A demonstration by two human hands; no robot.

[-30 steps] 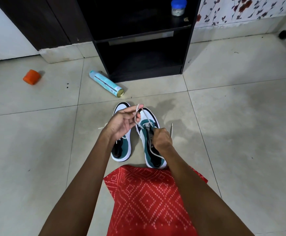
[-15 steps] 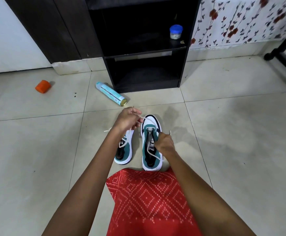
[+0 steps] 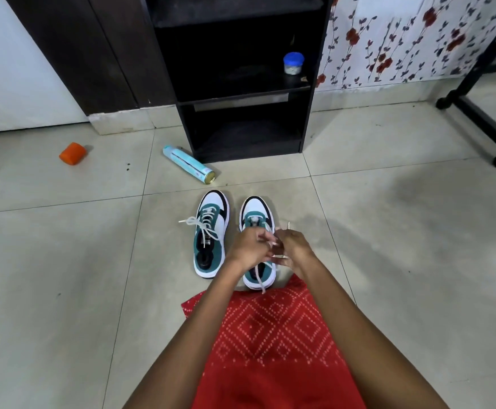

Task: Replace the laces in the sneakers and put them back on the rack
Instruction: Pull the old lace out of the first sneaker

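Head view:
- A pair of white, teal and black sneakers stands side by side on the pale tiled floor [image 3: 63, 261], toes pointing away toward the far rack and heels near the person.
- The left sneaker [image 3: 211, 234] is already threaded; its white lace [image 3: 200, 225] crosses up the front, and a loose end trails off to the left.
- The right sneaker [image 3: 257, 212] lies partly under both hands, with only its toe and heel showing.
- The left hand [image 3: 248, 249] hovers over the middle of the right sneaker, its fingers [image 3: 263, 239] curled and pinching the flat white shoelace [image 3: 260, 278].
- The right hand [image 3: 294, 250] meets it just to the right, its fingers clenched round the same shoelace.
- One end of the shoelace hangs down over the heel onto the red cloth with a white diamond print [image 3: 270, 335], which covers the person's lap.
- The other tip pokes up just beyond the right hand.
- The black wooden shoe rack [image 3: 314, 84] stands far behind the sneakers, with a small clear jar with a blue lid [image 3: 293, 63] on its middle shelf.
- A light-blue spray can [image 3: 188, 164] lies on its side on the floor by the rack's lower left corner.
- A small orange cap-like object [image 3: 72, 154] lies farther left.
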